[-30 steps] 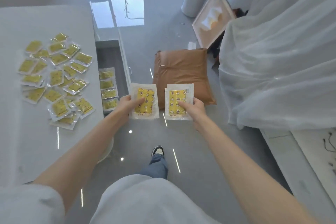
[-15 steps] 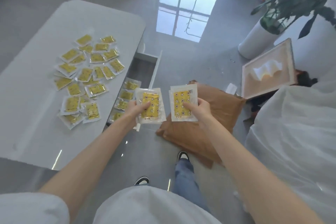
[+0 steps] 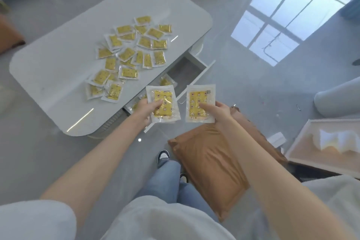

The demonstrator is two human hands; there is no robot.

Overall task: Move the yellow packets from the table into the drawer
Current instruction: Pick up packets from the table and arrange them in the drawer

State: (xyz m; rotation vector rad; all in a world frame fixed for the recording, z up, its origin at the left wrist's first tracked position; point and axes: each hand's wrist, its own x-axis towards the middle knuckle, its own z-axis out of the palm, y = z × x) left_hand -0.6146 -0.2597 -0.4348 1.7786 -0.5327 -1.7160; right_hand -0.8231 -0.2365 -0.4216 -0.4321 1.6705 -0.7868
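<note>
2 hands are in view. What does each one hold? — Listener

The left hand (image 3: 145, 110) pinches the left packet (image 3: 163, 106), thumb on its yellow face. The right hand (image 3: 218, 112) pinches the right packet (image 3: 199, 103) the same way. The hands are apart, side by side in the air, and both packets stand upright facing the camera. — Describer

Where are they, and where are the other packets? — Listener

They are held above the open drawer (image 3: 187, 70), which juts from the white table (image 3: 58, 64). A few drawer packets (image 3: 165, 82) lie inside, partly hidden. A loose heap of table packets (image 3: 128, 54) covers the tabletop. A brown cushion (image 3: 210, 161) lies on the floor below the right arm. — Describer
</note>
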